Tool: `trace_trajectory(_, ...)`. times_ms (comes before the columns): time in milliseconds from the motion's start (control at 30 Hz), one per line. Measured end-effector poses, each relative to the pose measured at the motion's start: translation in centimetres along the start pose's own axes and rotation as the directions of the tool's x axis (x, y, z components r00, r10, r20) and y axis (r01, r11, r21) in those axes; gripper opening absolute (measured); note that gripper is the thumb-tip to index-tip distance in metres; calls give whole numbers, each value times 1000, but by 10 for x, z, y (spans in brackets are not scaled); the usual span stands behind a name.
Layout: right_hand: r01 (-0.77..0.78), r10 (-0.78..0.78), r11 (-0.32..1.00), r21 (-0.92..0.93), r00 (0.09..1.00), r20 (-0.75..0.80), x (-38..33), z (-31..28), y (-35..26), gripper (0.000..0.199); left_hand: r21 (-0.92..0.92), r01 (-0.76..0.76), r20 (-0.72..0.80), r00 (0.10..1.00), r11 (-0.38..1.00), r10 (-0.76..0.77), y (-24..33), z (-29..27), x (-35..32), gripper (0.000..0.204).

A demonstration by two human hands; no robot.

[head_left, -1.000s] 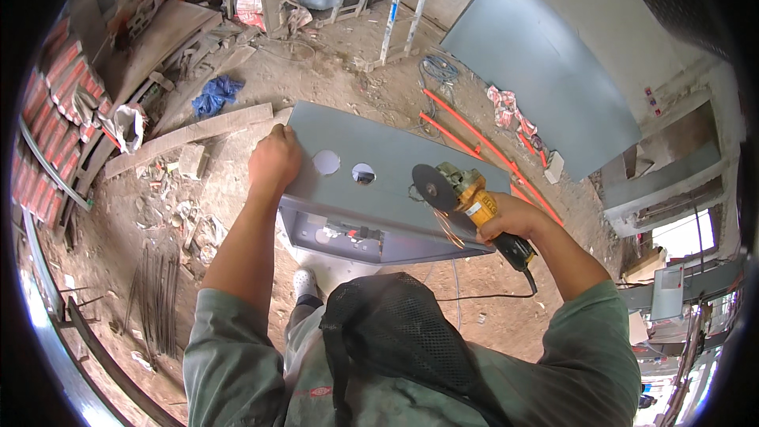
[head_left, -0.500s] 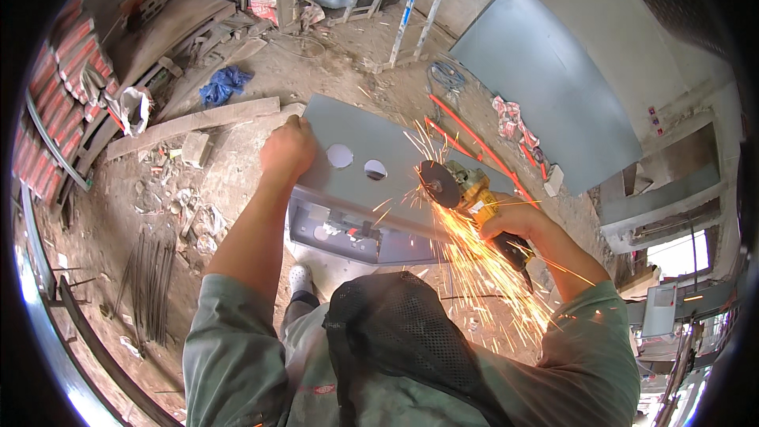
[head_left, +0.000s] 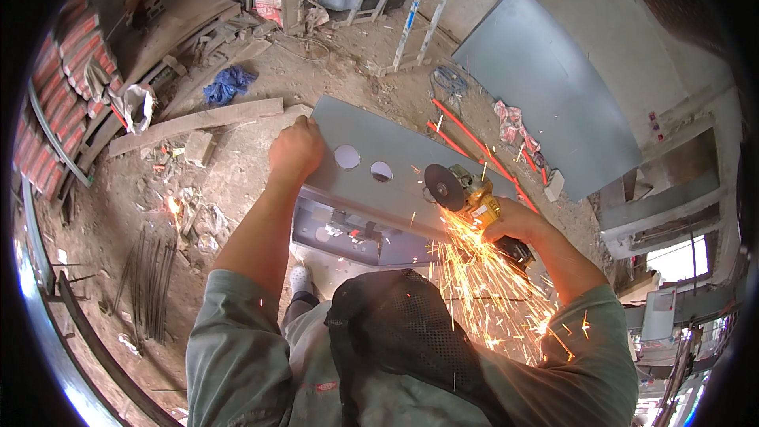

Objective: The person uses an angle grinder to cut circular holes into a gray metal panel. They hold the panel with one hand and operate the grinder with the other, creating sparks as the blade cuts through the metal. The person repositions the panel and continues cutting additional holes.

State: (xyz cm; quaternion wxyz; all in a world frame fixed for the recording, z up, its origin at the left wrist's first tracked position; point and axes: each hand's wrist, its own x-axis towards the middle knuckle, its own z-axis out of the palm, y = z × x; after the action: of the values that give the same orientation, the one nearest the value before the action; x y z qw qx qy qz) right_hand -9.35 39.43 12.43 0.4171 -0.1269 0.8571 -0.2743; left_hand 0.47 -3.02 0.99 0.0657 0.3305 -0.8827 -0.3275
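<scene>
A grey sheet-metal box with two round holes in its upper face stands before me. My left hand is closed round its far left edge. My right hand grips a yellow angle grinder over the right part of the box. The grinder's dark disc meets the metal face, and a dense spray of orange sparks falls toward my right arm. Below the face, the box's open side shows its inside. The exact line of contact under the disc is hidden.
A large grey metal sheet leans at the right wall. Red pipes lie beyond the box, with a stepladder behind. A wooden plank, a blue plastic bag, thin rods and stacked red-and-white sacks are at left.
The grinder has shifted slightly right on the box. The upward sparks above the disc have gone, and the spray now falls mostly downward. My left hand keeps its hold.
</scene>
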Motion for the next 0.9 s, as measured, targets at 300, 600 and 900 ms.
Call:
trace_trajectory(300,125,-84,912,390,989,-120,-41,-2,20,45,-17,-24,57,998,1000,25,6,-2,1,47)
trace_trajectory(600,657,-25,183,731,746,-665,-118,109,57,60,244,-461,14,881,853,472,0,7,1,57)
trace_trajectory(900,781,332,-84,619,608,-721,-148,247,93,54,208,-598,108,800,774,590,-8,14,10,55)
